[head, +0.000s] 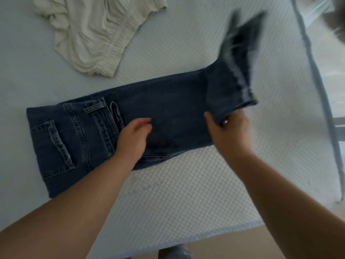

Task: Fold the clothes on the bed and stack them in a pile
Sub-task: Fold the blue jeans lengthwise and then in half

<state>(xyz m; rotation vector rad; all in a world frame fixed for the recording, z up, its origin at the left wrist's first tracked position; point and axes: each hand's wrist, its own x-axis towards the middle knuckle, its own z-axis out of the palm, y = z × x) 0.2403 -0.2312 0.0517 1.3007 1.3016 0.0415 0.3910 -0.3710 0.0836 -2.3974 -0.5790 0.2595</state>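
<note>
Nearest the camera, both forearms reach out over the bed's near edge toward the jeans, which lie flat across the mattress with their long axis running side to side, waistband and pockets at the left end, legs toward the right.

The left hand rests on the jeans about midway along, just right of the belt loops, fingers loosely bent and laid on the denim, pressing rather than gripping as far as the picture shows. The right hand is at the near edge of the jeans further right, thumb over the top and fingers under, pinching the cloth where the legs turn upward. Beyond that grip the leg ends rise off the bed and are blurred, so they look to be swinging; where the hems end cannot be told.

The coming fold seems to turn on this: the lifted legs lie right of the left hand, which looks to serve as the crease line, so the right hand, the nearer to the free end, would carry them leftward over the seat.

Right of the jeans the bed's side edge is near; left and beyond there is open mattress. Farther off, beyond the jeans' waistband end, a crumpled cream garment waits unfolded, well apart.
</note>
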